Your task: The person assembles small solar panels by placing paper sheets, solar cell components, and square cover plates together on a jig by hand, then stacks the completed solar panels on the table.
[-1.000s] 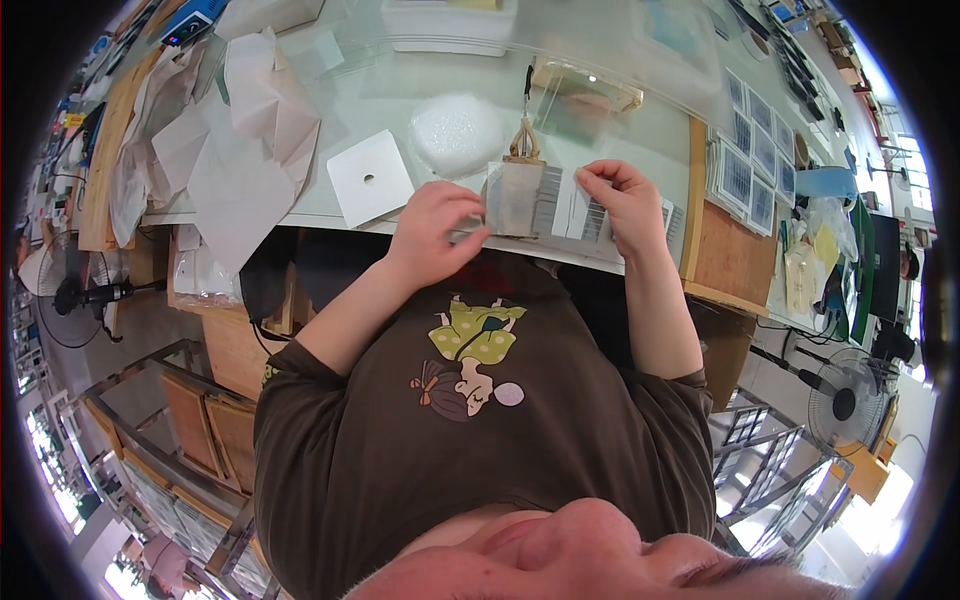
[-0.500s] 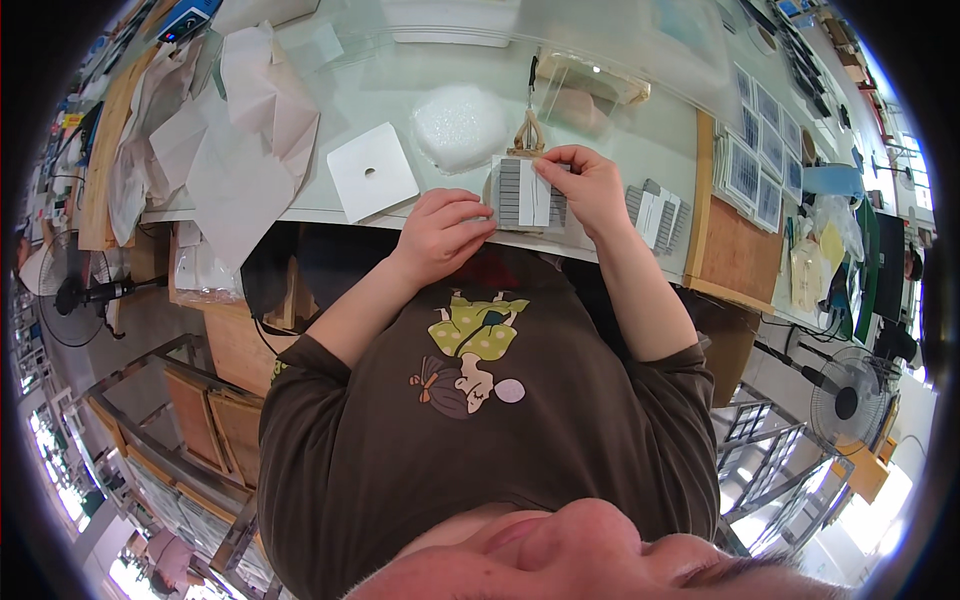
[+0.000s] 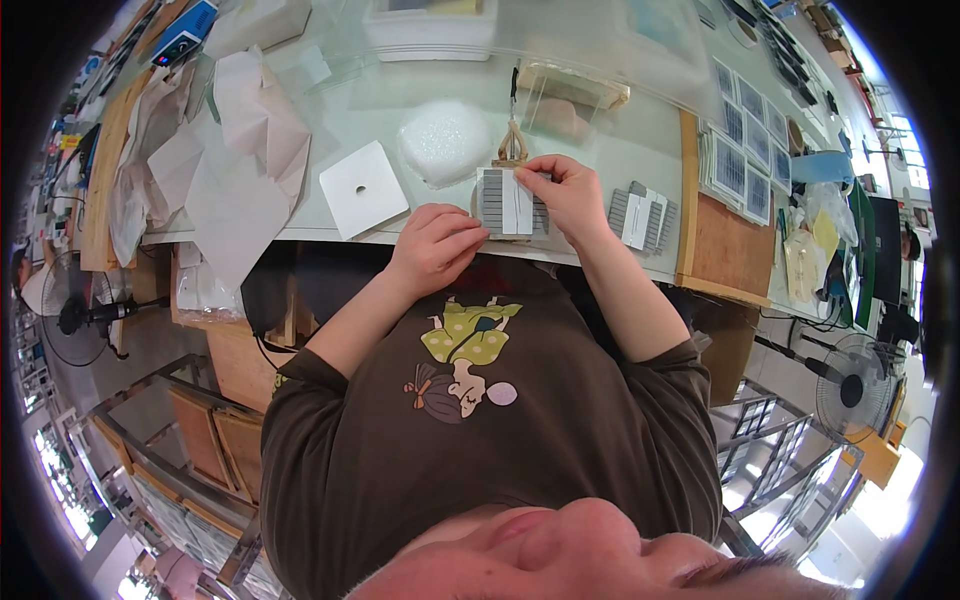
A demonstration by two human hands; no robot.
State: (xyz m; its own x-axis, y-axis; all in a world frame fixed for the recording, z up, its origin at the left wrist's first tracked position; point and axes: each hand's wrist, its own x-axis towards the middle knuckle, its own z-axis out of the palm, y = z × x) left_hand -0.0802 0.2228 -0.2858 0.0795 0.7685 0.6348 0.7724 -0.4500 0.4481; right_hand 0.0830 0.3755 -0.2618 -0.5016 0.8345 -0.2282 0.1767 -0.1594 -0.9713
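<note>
A small panel with grey slats and a white strip (image 3: pixel 514 207) lies near the front edge of the table. A thin dark line runs down the white strip. My right hand (image 3: pixel 567 197) is closed in a pinch at the strip's upper end; whatever sits between thumb and finger is too small to name. Curled and pressed together, the fingers of my left hand (image 3: pixel 437 245) reach the panel's lower left edge, with the thumb's grip hidden. Just beyond the panel, a wooden clamp-like tool with a dark handle (image 3: pixel 511 140) touches or nearly touches its far edge.
Left of the panel lie a white square plate with a small hole (image 3: pixel 362 190) and a white foam mound (image 3: pixel 444 143). Another striped panel (image 3: pixel 640 218) rests to the right, before a wooden board (image 3: pixel 735 240). Crumpled paper (image 3: pixel 245 170) hangs over the table's left front edge.
The whole view has shifted slightly, so the table's things appear a little lower and further left. Both hands keep nearly the same hold at the panel.
</note>
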